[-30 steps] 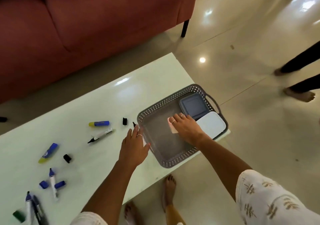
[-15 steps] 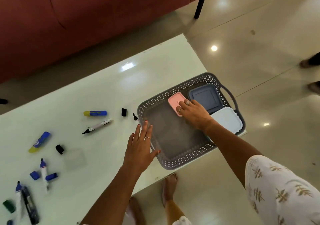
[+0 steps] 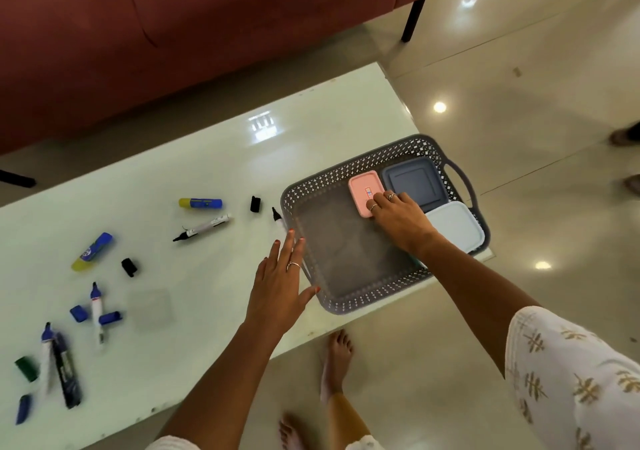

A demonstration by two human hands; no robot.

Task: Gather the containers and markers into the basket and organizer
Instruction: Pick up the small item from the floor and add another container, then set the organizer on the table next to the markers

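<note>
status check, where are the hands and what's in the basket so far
Right hand flat on pink container in grey basket, beside dark lid and pale lid. Left hand open at basket's near rim. Markers and caps scattered on table.

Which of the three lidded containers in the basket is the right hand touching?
The pink container, the smallest, beside the dark grey one. The right hand rests its fingers on it; the light blue one lies untouched.
</note>
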